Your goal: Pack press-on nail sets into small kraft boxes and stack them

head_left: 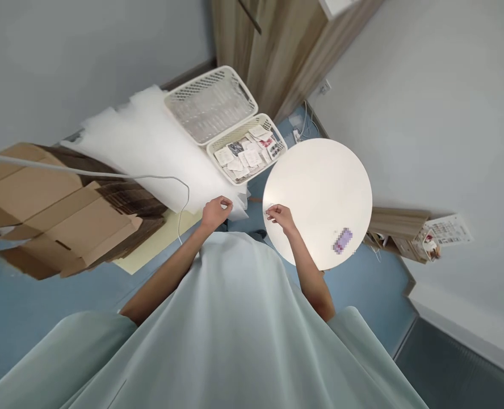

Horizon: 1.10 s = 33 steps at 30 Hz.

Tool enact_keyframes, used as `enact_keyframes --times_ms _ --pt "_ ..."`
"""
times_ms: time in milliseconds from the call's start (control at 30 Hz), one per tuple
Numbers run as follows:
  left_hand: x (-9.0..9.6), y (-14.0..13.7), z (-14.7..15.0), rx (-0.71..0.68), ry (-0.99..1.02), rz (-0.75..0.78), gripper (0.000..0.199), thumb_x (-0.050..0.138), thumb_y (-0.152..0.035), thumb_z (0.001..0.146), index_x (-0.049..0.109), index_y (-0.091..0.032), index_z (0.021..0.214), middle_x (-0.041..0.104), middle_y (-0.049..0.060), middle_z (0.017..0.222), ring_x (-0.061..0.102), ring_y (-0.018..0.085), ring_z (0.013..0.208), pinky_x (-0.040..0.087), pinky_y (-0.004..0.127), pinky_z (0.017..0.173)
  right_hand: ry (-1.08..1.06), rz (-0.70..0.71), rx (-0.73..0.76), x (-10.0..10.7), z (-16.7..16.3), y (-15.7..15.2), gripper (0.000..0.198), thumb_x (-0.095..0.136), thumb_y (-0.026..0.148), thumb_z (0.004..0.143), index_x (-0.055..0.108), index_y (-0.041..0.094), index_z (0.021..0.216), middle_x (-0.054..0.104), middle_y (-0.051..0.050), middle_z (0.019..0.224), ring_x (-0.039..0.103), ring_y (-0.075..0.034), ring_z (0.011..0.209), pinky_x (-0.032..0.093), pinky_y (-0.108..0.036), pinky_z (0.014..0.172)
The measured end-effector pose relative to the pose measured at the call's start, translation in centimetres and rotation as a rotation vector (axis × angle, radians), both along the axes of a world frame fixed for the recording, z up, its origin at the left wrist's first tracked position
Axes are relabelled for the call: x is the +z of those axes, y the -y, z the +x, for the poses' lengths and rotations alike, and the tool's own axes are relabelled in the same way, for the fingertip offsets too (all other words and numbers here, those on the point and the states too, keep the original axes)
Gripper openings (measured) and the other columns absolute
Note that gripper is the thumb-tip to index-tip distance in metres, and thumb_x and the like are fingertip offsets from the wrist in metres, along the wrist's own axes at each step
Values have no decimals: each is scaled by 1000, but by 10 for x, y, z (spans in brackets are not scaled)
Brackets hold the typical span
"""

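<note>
My left hand point(217, 213) is held out over the edge of the white foam sheets, with its fingers curled and thumb and fingertips drawn together. Whatever might be between those fingertips is too small to see. My right hand point(281, 218) hovers at the left rim of a round white table point(320, 176), fingers closed in a pinch. A tiny pale thing shows at its fingertips, too small to name. Between the two hands there is a gap above the floor. A blurred-out purple object point(343, 241) lies on the table, to the right of my right hand.
White foam sheets point(137, 147) are stacked at the left, beside flattened cardboard boxes point(64, 216). One white basket point(211, 142) holds clear plastic packs; another basket point(236, 183) holds small packets. A grey cable point(150, 176) crosses the left side. Beyond stands a wooden cabinet point(269, 51).
</note>
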<state>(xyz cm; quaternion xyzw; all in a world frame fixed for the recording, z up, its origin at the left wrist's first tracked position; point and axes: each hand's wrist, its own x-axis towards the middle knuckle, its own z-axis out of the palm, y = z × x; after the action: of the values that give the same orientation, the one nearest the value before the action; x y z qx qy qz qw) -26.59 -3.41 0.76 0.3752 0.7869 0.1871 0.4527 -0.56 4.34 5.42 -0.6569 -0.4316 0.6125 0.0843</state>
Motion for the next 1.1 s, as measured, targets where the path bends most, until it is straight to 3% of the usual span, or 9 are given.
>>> enact_keyframes --times_ms 133,233,400,567,733,867,967,1100 --pt "6 12 -46 152 -34 29 12 69 -26 94 77 -22 101 84 5 114 78 27 99 55 37 98 -24 54 102 9 -53 -19 14 79 29 80 70 20 87 77 -2 88 72 -13 73 49 -22 63" --pt "0 13 -79 254 -65 38 14 69 -28 95 75 -21 105 82 8 111 77 28 102 55 38 100 -37 86 166 11 -92 -27 17 81 30 77 70 21 85 76 -1 83 72 -15 74 50 -23 64" --pt "-26 -13 -112 406 -128 60 47 75 -29 91 64 -22 137 61 16 150 69 32 128 51 43 114 -96 136 270 14 -136 -26 19 82 33 74 69 22 80 73 1 79 72 -15 71 50 -24 63" --pt "-46 -44 -116 411 -139 56 69 77 -27 92 50 -13 154 49 24 162 50 38 151 43 50 124 -94 160 340 17 -153 -15 19 82 34 76 69 22 81 74 1 84 72 -14 69 51 -25 63" --pt "-54 -51 -116 401 -140 5 62 78 -28 91 56 -10 146 56 28 154 60 45 137 48 55 115 -40 175 353 17 -148 -2 21 83 37 76 69 23 82 74 1 84 73 -15 70 52 -25 62" --pt "-55 -48 -120 368 -125 45 30 65 -27 98 67 -16 126 71 20 132 66 39 126 48 53 113 -12 172 359 17 -143 6 27 87 42 75 70 23 82 73 2 82 72 -15 69 52 -25 60" --pt "-46 -45 -120 380 -125 96 17 56 -27 102 70 -19 110 76 17 121 68 36 116 49 51 109 4 175 378 17 -144 9 28 87 45 77 71 23 83 74 1 84 72 -15 69 53 -25 61" --pt "-20 -36 -109 479 -96 176 12 62 -32 100 68 -23 98 78 12 111 71 33 106 50 48 104 15 235 418 18 -154 3 25 81 47 84 73 23 86 76 0 88 74 -16 73 58 -29 69"
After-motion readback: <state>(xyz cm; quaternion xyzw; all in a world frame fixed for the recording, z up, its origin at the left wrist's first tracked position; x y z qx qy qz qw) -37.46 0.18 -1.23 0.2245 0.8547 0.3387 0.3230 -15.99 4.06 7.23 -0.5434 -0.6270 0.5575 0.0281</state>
